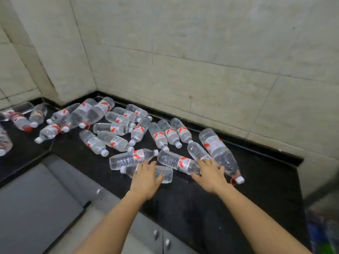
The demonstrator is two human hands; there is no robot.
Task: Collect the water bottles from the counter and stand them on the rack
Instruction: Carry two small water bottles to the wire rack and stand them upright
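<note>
Head view. Strewn flat across a glossy black stone counter (183,202): many clear, ribbed plastic water bottles (113,128) with red-and-white labels and white caps, none upright, most touching neighbours. Left hand (146,177) laid on the nearest bottle (165,175), fingers spread and nearly straight over its smooth side, not closed round it. Right hand (209,176) splayed wide over the cap end of a labelled bottle (176,161), outer fingers against a larger bottle (218,151) just beside. Behind, pale matt wall tiles (201,70) meeting the counter's raised back lip. Bare stone along the front edge and right of the hands. Below, grey cabinet doors (146,233) with small round knobs.
</note>
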